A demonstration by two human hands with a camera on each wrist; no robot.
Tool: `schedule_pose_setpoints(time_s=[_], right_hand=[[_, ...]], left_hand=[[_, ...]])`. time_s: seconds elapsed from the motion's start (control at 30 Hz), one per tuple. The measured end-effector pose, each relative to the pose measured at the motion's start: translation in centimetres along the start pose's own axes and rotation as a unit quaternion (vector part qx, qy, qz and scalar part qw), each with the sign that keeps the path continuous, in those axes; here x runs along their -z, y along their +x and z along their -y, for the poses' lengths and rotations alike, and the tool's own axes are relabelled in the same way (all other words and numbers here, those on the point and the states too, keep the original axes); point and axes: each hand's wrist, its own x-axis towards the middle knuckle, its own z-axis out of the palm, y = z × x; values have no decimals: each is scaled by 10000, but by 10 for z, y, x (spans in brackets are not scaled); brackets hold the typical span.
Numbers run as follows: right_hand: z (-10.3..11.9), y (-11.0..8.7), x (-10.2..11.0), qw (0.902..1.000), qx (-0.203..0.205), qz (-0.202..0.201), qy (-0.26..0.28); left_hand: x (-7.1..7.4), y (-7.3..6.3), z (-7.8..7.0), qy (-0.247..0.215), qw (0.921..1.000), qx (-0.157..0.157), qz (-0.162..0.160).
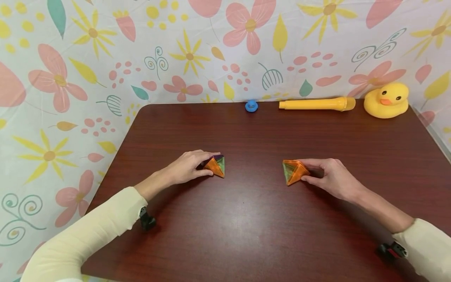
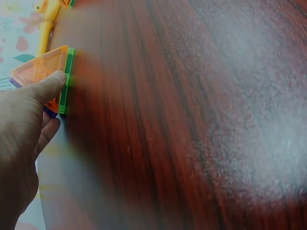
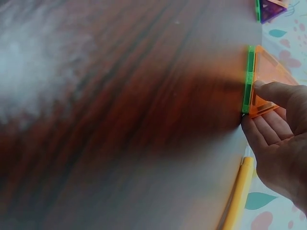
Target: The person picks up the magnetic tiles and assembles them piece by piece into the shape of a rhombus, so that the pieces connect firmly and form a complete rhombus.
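My left hand [image 1: 190,166] pinches a small pyramid of translucent magnetic tiles [image 1: 217,167], left of the table's middle. In the left wrist view that pyramid [image 2: 44,65] shows orange, green and purple tiles, with the thumb on an orange side. To the right, my right hand [image 1: 336,178] pinches a second magnetic tile pyramid [image 1: 291,172] between thumb and fingers. Orange and green tiles show on this pyramid [image 3: 267,64] in the right wrist view. The green faces of the two pyramids point toward each other, with a wide gap between them.
Along the back edge of the dark wooden table [image 1: 239,235] stand a small blue duck [image 1: 251,106], a yellow toy microphone [image 1: 315,104] lying flat, and a large yellow duck [image 1: 385,102]. A flower-patterned cloth [image 1: 134,51] hangs behind the table and at its left.
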Motion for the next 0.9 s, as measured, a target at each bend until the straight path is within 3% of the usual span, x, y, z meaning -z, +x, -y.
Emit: schedule_pose_setpoints(time_s=[0.33, 0.63, 0.9], right_hand=[[4, 7, -4, 10000, 70, 36, 59], [11, 12, -10, 9998, -72, 87, 158], [16, 20, -18, 9997, -163, 119, 135]], left_hand=[[-2, 8, -8, 9, 9998, -138, 138], [-9, 25, -20, 70, 9991, -392, 176], [-14, 38, -32, 174, 9988, -367, 290]])
